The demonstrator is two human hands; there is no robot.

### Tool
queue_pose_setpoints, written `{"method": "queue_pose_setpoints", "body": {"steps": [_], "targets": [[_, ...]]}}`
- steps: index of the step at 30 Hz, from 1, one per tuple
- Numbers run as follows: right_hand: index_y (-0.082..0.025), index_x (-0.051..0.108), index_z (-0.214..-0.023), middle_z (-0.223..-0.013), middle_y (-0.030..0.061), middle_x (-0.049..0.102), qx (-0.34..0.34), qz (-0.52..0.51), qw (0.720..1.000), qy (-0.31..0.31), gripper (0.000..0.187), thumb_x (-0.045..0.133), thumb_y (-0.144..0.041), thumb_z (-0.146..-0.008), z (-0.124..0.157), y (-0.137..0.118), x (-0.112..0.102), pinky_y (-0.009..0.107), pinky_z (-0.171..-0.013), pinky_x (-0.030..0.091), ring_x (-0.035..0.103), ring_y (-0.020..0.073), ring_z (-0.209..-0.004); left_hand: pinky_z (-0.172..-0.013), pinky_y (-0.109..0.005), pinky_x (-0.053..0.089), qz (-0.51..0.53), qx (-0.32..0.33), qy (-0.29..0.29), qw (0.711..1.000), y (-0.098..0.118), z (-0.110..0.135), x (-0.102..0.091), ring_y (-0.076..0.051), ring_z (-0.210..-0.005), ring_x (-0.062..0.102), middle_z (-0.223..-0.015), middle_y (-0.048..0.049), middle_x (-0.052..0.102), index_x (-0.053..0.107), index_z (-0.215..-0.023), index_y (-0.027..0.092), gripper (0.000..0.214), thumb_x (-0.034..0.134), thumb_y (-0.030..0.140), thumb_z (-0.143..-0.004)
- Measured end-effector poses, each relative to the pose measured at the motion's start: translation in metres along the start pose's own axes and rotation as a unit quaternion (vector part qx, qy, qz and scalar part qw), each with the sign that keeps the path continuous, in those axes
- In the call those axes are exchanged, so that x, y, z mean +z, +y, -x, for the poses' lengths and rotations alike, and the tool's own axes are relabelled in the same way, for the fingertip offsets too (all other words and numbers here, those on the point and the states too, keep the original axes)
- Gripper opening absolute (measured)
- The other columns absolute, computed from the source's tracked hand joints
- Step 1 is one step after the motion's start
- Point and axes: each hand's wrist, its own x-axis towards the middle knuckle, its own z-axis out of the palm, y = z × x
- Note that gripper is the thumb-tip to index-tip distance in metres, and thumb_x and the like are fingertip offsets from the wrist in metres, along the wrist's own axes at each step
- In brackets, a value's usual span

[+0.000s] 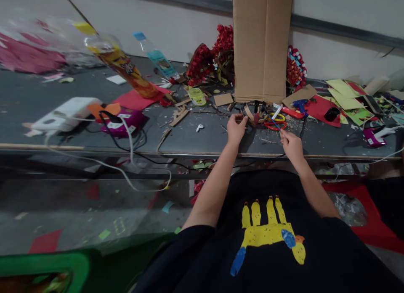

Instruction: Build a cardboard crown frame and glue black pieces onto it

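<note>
My left hand (236,129) is closed at the fingertips on the edge of a small curved piece of brown cardboard (248,113), near the foot of an upright cardboard sheet (260,49). A thin brush-like stick (275,124) with a bluish shaft is pinched in my right hand (291,144), its far end pointing up and left toward the brown piece. Red and yellow loop handles (279,125), seemingly of scissors, lie under the stick's tip. A blue glue gun (299,107) is just beyond my right hand, beside a red handle (293,112).
Paper and cardboard scraps (344,95) litter the right side. At the left stand a tilted yellow-capped bottle (126,70), a blue-capped bottle (159,59), a white power strip (67,112) and a purple box (126,120). Cables (126,175) hang over the table edge.
</note>
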Motion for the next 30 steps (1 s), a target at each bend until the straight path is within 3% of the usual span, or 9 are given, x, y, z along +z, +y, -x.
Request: {"method": "queue_pose_setpoints", "body": {"steps": [4, 7, 11, 19, 26, 30], "targets": [[-0.015, 0.064, -0.115, -0.088, 0.0079, 0.07, -0.005, -0.004, 1.0, 0.018, 0.042, 0.036, -0.012, -0.083, 0.007, 0.0, -0.003, 0.028, -0.074, 0.052, 0.066, 0.0155, -0.074, -0.047, -0.019, 0.047, 0.007, 0.001, -0.006, 1.0, -0.001, 0.0, 0.0, -0.011, -0.067, 0.055, -0.081, -0.0031, 0.058, 0.055, -0.088, 0.015, 0.022, 0.064, 0.029, -0.074], [-0.014, 0.063, -0.116, -0.09, 0.0097, 0.07, -0.003, 0.007, 0.999, 0.038, 0.043, 0.035, -0.012, -0.083, -0.007, 0.003, -0.006, 0.029, -0.075, 0.051, 0.066, 0.0166, -0.076, -0.048, -0.018, 0.047, 0.004, 0.0, -0.007, 1.0, -0.001, -0.001, 0.0, -0.01, -0.066, 0.055, -0.08, -0.0026, 0.058, 0.055, -0.088, 0.015, 0.023, 0.064, 0.03, -0.074], [-0.013, 0.063, -0.115, -0.089, 0.0101, 0.07, 0.005, 0.024, 1.0, 0.016, 0.042, 0.037, -0.012, -0.083, -0.024, 0.004, -0.005, 0.029, -0.077, 0.051, 0.065, 0.0168, -0.076, -0.047, -0.018, 0.046, 0.001, 0.005, -0.003, 1.0, 0.0, 0.0, -0.001, -0.011, -0.066, 0.054, -0.08, -0.0031, 0.058, 0.055, -0.088, 0.015, 0.022, 0.064, 0.029, -0.074], [-0.016, 0.064, -0.114, -0.087, 0.0072, 0.07, -0.017, -0.001, 1.0, 0.016, 0.04, 0.037, -0.014, -0.085, 0.011, 0.0, -0.007, 0.027, -0.073, 0.051, 0.066, 0.0151, -0.073, -0.048, -0.018, 0.046, -0.003, 0.002, 0.0, 1.0, 0.003, 0.002, -0.001, -0.01, -0.066, 0.055, -0.08, -0.0028, 0.058, 0.055, -0.087, 0.015, 0.021, 0.065, 0.028, -0.074], [-0.013, 0.063, -0.115, -0.089, 0.0105, 0.07, 0.008, 0.014, 0.999, 0.029, 0.044, 0.035, -0.011, -0.081, -0.019, 0.006, -0.008, 0.031, -0.076, 0.052, 0.065, 0.0173, -0.074, -0.052, -0.021, 0.049, -0.005, 0.001, -0.003, 1.0, -0.002, -0.001, -0.001, -0.011, -0.069, 0.055, -0.082, -0.0034, 0.058, 0.055, -0.089, 0.015, 0.022, 0.064, 0.029, -0.074], [-0.013, 0.064, -0.114, -0.09, 0.0109, 0.07, 0.001, 0.02, 1.0, 0.016, 0.042, 0.038, -0.012, -0.081, -0.013, 0.005, -0.005, 0.032, -0.077, 0.052, 0.066, 0.0187, -0.078, -0.051, -0.019, 0.048, -0.003, 0.005, -0.005, 1.0, -0.005, -0.002, 0.0, -0.011, -0.068, 0.055, -0.082, -0.0033, 0.058, 0.056, -0.089, 0.016, 0.024, 0.064, 0.031, -0.074]]}}
